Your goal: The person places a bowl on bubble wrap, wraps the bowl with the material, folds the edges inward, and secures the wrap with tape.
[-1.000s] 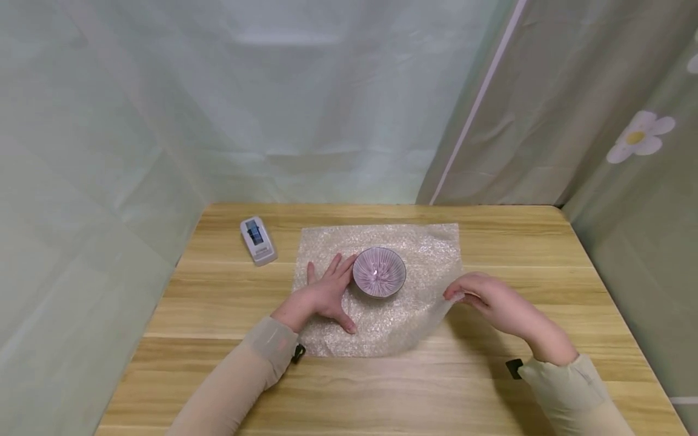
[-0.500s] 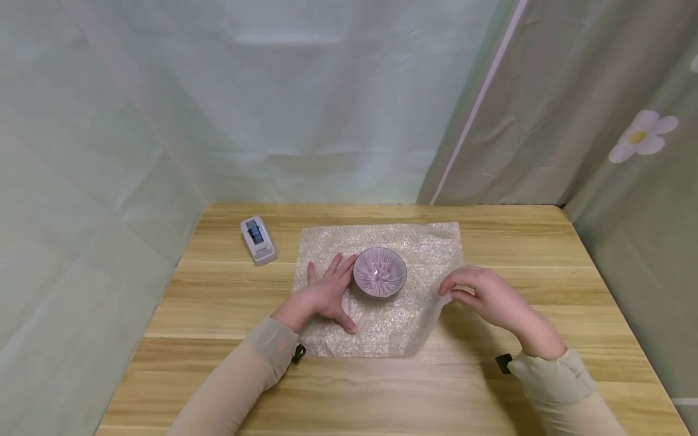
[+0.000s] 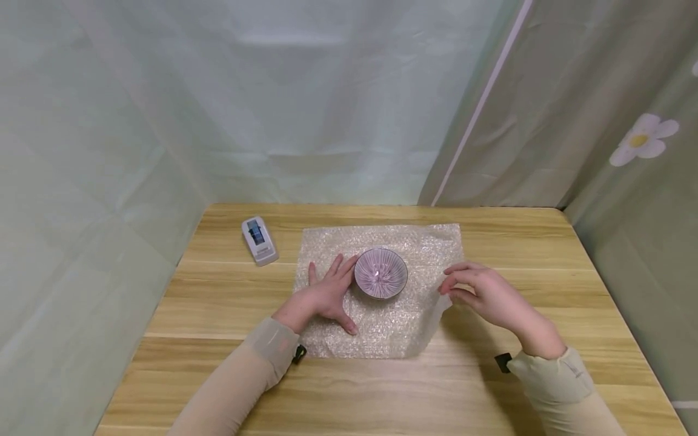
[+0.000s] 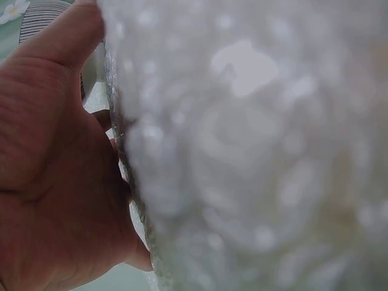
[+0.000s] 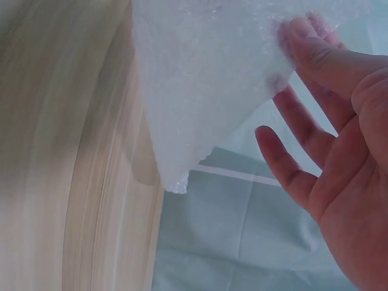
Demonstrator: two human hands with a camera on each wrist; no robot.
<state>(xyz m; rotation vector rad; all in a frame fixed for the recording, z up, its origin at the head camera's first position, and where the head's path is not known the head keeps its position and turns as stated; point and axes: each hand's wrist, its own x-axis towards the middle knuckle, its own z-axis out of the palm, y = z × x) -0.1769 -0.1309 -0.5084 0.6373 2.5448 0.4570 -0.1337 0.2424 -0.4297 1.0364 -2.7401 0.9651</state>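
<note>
A sheet of clear bubble wrap (image 3: 376,333) lies on the table, and a small bowl (image 3: 380,273) with purple radiating stripes stands upright near its middle. My left hand (image 3: 326,295) rests on the wrap with fingers spread, fingertips right at the bowl's left side. In the left wrist view the bubble wrap (image 4: 242,157) fills most of the frame beside the palm. My right hand (image 3: 480,293) pinches the wrap's right edge between thumb and fingers and holds it raised. The right wrist view shows the lifted wrap (image 5: 206,85) between the thumb and fingers of the right hand (image 5: 357,133).
A white device with a dark window (image 3: 259,241) lies at the back left of the wooden table (image 3: 382,393). Pale curtains (image 3: 327,109) stand behind the table and along both sides.
My right hand has moved slightly left, bringing the raised edge of the bubble wrap inward. The left hand and the bowl stay where they were.
</note>
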